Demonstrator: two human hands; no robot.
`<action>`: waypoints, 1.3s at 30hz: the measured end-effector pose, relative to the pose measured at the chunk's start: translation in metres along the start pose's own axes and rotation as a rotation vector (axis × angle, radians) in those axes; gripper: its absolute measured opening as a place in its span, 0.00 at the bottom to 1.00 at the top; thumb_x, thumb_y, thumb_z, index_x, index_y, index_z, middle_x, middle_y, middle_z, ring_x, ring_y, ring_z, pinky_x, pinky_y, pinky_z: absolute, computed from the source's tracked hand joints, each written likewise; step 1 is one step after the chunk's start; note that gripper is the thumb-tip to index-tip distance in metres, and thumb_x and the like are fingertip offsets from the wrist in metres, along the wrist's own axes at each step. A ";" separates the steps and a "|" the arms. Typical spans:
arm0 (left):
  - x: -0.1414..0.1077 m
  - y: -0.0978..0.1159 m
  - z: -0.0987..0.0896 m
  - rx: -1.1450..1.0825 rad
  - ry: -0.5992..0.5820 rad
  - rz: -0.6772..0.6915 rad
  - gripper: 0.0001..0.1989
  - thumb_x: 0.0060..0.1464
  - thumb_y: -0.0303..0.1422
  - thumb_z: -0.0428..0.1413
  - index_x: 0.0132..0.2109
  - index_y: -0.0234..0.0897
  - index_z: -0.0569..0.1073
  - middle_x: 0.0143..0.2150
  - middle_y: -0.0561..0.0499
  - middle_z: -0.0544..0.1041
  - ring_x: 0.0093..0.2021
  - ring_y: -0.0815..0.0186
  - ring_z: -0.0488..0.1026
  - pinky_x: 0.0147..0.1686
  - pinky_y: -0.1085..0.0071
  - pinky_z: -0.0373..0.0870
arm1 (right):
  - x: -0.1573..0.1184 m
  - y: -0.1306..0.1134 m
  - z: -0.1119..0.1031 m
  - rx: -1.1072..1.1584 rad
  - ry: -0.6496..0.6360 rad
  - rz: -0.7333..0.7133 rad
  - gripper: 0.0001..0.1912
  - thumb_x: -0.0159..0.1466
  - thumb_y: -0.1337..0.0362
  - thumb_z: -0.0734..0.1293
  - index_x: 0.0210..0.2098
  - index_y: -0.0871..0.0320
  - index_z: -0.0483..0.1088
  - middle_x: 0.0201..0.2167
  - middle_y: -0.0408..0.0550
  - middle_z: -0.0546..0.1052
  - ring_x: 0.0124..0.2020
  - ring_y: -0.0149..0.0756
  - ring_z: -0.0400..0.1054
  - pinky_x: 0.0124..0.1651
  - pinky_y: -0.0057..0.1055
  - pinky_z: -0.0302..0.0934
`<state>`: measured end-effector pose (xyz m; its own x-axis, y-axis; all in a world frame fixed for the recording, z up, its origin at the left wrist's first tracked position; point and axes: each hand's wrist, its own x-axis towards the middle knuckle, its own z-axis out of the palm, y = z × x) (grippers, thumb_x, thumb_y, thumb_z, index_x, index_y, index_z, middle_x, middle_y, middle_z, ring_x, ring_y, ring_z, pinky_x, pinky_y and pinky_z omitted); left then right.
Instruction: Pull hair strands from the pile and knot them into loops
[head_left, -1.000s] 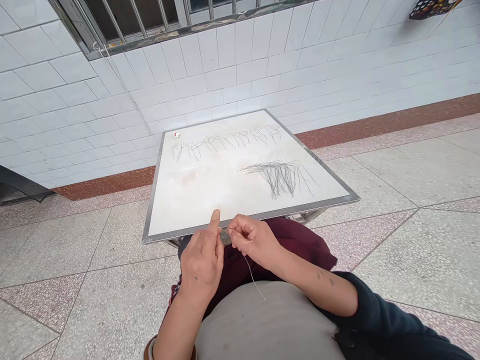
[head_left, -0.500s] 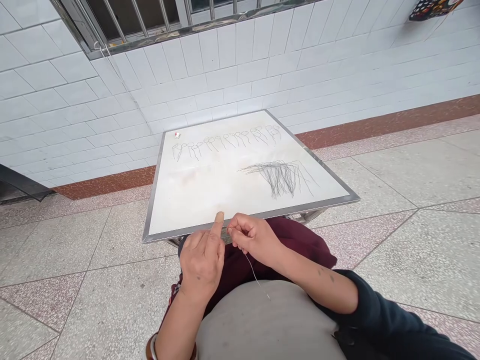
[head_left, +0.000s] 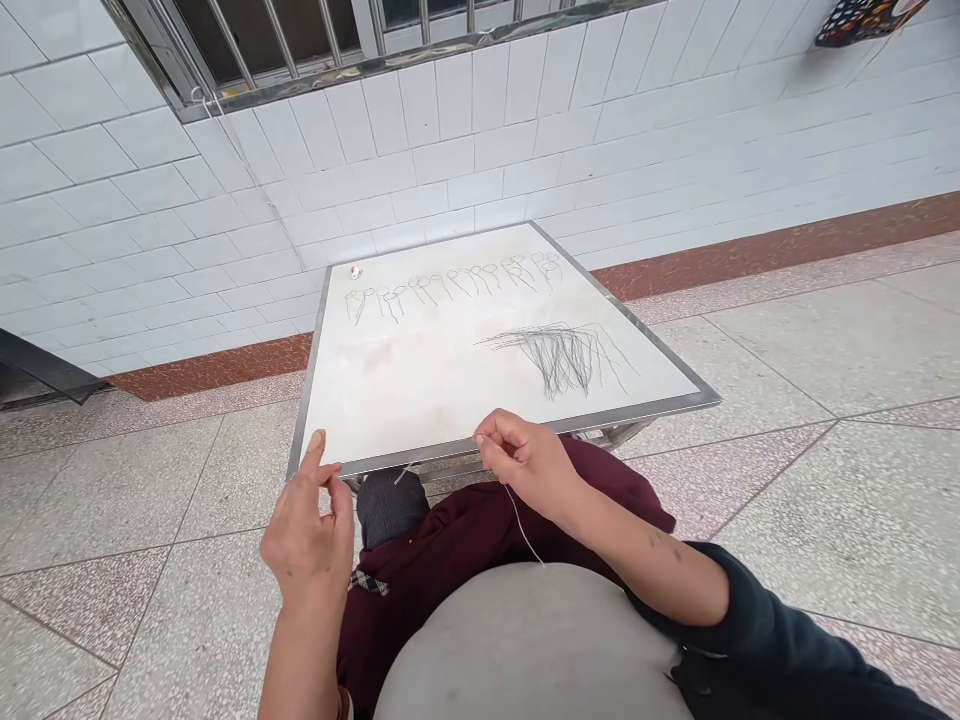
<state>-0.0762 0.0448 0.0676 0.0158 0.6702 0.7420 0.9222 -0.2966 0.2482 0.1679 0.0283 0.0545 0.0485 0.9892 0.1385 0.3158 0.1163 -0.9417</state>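
Observation:
My right hand (head_left: 517,455) hovers at the table's near edge, thumb and forefinger pinched on a thin wire (head_left: 525,530). The wire's pale tail curves down towards my lap. Off to the left, past the table's near left corner, my left hand (head_left: 311,525) has its forefinger stretched up, the tip covered in something tan. Its thumb and another finger come together in a pinch; what lies between them is too small to make out. On the white table (head_left: 405,390) lie a pile of thin dark wires (head_left: 562,355) and a row of looped wires (head_left: 450,280).
A small red and white item (head_left: 355,271) sits at the table's far left corner. Behind the table stands a white tiled wall (head_left: 450,150) with a barred window (head_left: 315,40). A short pale streak (head_left: 405,472) shows between my hands, below the table edge.
My left hand has swung left, away from my right hand. My right hand has shifted slightly right, still pinching the wire. The table's wires look unmoved.

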 end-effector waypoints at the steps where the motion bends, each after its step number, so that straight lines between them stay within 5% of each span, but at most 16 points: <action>1: 0.003 -0.002 -0.004 0.010 -0.010 -0.068 0.25 0.57 0.27 0.52 0.61 0.43 0.65 0.38 0.51 0.81 0.36 0.64 0.77 0.32 0.70 0.69 | 0.000 0.000 0.000 -0.041 0.017 -0.029 0.07 0.64 0.63 0.60 0.30 0.55 0.64 0.19 0.36 0.64 0.19 0.27 0.56 0.23 0.24 0.52; 5: 0.010 0.013 -0.016 -0.126 -0.123 -0.154 0.23 0.59 0.30 0.52 0.61 0.42 0.66 0.40 0.50 0.81 0.38 0.62 0.77 0.39 0.65 0.71 | 0.000 0.001 0.006 -0.285 0.027 -0.276 0.07 0.65 0.66 0.59 0.32 0.55 0.67 0.22 0.41 0.69 0.23 0.30 0.60 0.27 0.27 0.53; 9: 0.004 0.049 -0.009 -0.391 -0.392 -0.131 0.24 0.58 0.33 0.54 0.62 0.47 0.65 0.41 0.52 0.80 0.40 0.63 0.77 0.43 0.64 0.73 | -0.005 0.000 0.015 -0.377 -0.004 -0.513 0.10 0.67 0.67 0.58 0.35 0.55 0.70 0.27 0.46 0.75 0.30 0.34 0.65 0.33 0.29 0.58; 16: -0.001 0.068 -0.003 -0.697 -0.599 -0.272 0.24 0.60 0.35 0.53 0.63 0.47 0.62 0.39 0.54 0.80 0.37 0.68 0.77 0.42 0.70 0.73 | -0.009 -0.005 0.018 -0.243 0.003 -0.452 0.07 0.68 0.66 0.61 0.36 0.55 0.70 0.28 0.44 0.76 0.31 0.34 0.65 0.35 0.30 0.60; 25: 0.002 0.063 -0.004 -0.875 -0.523 -0.543 0.26 0.56 0.37 0.57 0.61 0.43 0.65 0.34 0.53 0.78 0.31 0.68 0.74 0.37 0.69 0.75 | -0.006 -0.005 0.018 0.096 -0.250 -0.148 0.08 0.69 0.60 0.58 0.41 0.55 0.67 0.31 0.42 0.77 0.29 0.30 0.69 0.35 0.28 0.65; 32: 0.000 0.060 -0.004 -0.938 -0.541 -0.589 0.26 0.55 0.36 0.57 0.60 0.42 0.66 0.35 0.53 0.79 0.32 0.68 0.74 0.37 0.70 0.73 | -0.002 -0.008 0.027 0.337 -0.404 -0.040 0.14 0.68 0.53 0.59 0.36 0.57 0.67 0.26 0.41 0.72 0.25 0.27 0.66 0.31 0.26 0.66; 39: -0.005 0.065 -0.004 -1.053 -0.443 -0.703 0.24 0.53 0.34 0.59 0.57 0.38 0.67 0.31 0.55 0.77 0.31 0.70 0.73 0.37 0.73 0.70 | -0.007 -0.008 0.038 0.171 -0.323 -0.098 0.13 0.69 0.57 0.58 0.34 0.56 0.68 0.26 0.40 0.71 0.20 0.25 0.63 0.25 0.23 0.62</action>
<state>-0.0183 0.0196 0.0829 -0.0273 0.9985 0.0471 0.0551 -0.0455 0.9974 0.1292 0.0240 0.0496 -0.2842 0.9465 0.1526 0.1399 0.1984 -0.9701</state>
